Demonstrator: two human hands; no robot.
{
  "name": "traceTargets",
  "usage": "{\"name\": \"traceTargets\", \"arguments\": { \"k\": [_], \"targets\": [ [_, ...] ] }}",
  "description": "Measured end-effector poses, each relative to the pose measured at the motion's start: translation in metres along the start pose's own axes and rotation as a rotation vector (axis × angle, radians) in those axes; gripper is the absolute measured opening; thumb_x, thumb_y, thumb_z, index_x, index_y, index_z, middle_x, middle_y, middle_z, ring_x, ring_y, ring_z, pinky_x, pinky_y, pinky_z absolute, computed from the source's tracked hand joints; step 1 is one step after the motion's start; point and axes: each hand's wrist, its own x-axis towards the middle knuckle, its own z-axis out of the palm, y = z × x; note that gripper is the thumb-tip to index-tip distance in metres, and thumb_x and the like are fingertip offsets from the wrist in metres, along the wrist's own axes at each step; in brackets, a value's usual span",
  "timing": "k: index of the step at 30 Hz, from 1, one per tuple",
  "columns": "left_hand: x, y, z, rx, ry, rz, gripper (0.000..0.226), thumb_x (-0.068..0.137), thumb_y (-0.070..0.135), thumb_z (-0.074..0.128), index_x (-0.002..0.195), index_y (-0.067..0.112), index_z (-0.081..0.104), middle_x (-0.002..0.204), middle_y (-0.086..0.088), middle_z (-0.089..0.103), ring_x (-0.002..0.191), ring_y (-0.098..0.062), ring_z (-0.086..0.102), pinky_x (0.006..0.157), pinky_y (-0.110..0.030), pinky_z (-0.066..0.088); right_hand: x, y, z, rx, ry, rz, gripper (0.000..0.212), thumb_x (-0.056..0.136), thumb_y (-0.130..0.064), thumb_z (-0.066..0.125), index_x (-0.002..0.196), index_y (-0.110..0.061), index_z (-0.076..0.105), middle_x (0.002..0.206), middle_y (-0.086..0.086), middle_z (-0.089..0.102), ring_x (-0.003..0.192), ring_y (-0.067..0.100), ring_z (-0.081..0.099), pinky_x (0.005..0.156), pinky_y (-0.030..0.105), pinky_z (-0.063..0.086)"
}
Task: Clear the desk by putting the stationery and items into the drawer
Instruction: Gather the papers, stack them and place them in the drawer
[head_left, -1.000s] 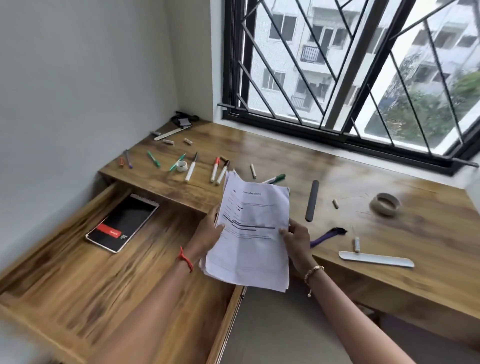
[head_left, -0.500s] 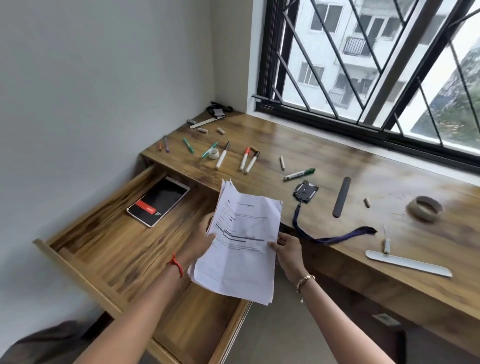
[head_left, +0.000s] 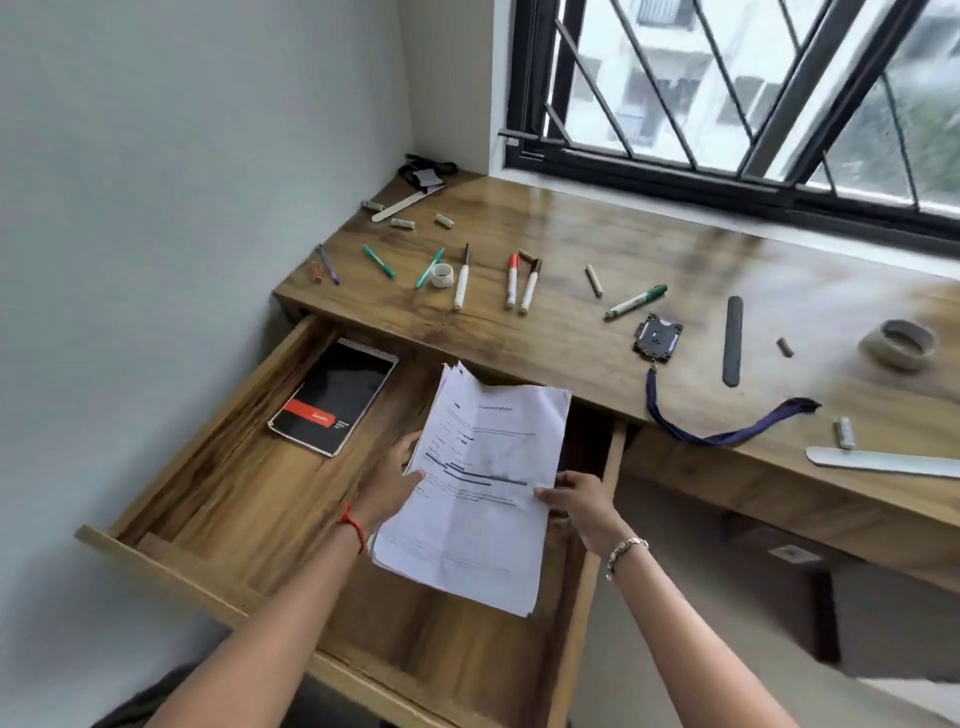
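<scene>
1. Both hands grip a loose stack of white printed paper sheets (head_left: 483, 483) above the open wooden drawer (head_left: 249, 499): the left hand (head_left: 389, 483) is closed on the stack's left edge with its thumb on top, and the right hand (head_left: 576, 499) pinches the right edge the same way. The stack hangs tilted over the drawer's right half and looks not yet laid down.
2. Biggest risk, as I judge it: the stack's far edge sits just under the front lip of the wooden surface (head_left: 597, 249). Lowered as it is, the sheets could catch or crumple there, or jam when the drawer is closed.
3. Sheets look unfastened and fanned at the top left corner, so letting go unevenly could spill them across the drawer or over its right wall onto the floor.
4. Nearby lies a black spiral notebook with a red band (head_left: 332, 397) in the drawer's far left; sheets sliding left could overlap it.
5. Smaller things wait on the surface: a dark badge holder on a purple lanyard (head_left: 657, 338), whose strap trails close to the edge and could snag a sleeve or wrist, and a green-capped marker (head_left: 636, 301), which could roll.
</scene>
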Motion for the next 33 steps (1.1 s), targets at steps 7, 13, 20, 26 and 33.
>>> {"name": "traceTargets", "arguments": {
  "k": [7,13,20,26,33],
  "targets": [
    [0.03,-0.028,-0.046,0.02,-0.204,0.084,0.048,0.089,0.003,0.051,0.133,0.019,0.043,0.134,-0.003,0.049,0.123,-0.02,0.046,0.1,-0.034,0.041,0.003,0.019,0.05,0.107,0.077,0.191,0.008,0.08,0.011,0.062,0.084,0.004,0.062,0.081,0.014,0.066,0.057,0.018,0.067,0.048,0.028,0.055],
    [0.067,-0.03,-0.064,0.159,-0.297,0.203,0.052,0.084,-0.004,0.048,0.128,0.023,0.051,0.13,0.001,0.057,0.12,-0.018,0.052,0.1,-0.033,0.044,-0.005,0.037,0.071,0.416,0.232,0.294,0.025,0.089,0.013,0.044,0.112,0.005,0.046,0.081,0.023,0.061,0.05,0.03,0.066,0.047,0.038,0.057],
    [0.102,-0.016,-0.061,0.573,-0.318,0.412,0.04,0.093,0.018,0.048,0.128,0.037,0.048,0.126,0.003,0.062,0.116,-0.026,0.057,0.092,-0.042,0.046,0.003,0.038,0.064,0.103,0.452,0.268,0.062,0.08,0.004,0.066,0.134,0.004,0.036,0.097,0.016,0.062,0.07,0.02,0.058,0.043,0.021,0.049],
    [0.13,-0.003,-0.049,0.81,-0.33,0.509,0.039,0.097,0.021,0.04,0.132,0.038,0.043,0.113,-0.006,0.067,0.103,-0.031,0.062,0.087,-0.041,0.04,0.032,0.018,0.062,-0.203,0.479,0.122,0.06,0.08,-0.009,0.071,0.133,-0.003,0.043,0.135,0.015,0.049,0.121,0.029,0.051,0.095,0.035,0.047],
    [0.156,0.007,-0.033,0.842,-0.411,0.518,0.046,0.095,0.005,0.038,0.132,0.032,0.043,0.111,-0.004,0.068,0.107,-0.023,0.059,0.102,-0.047,0.024,0.068,-0.002,0.06,-0.24,0.447,0.007,0.07,0.075,-0.004,0.074,0.135,-0.004,0.04,0.136,0.013,0.048,0.128,0.028,0.044,0.1,0.036,0.041]
  ]
}}
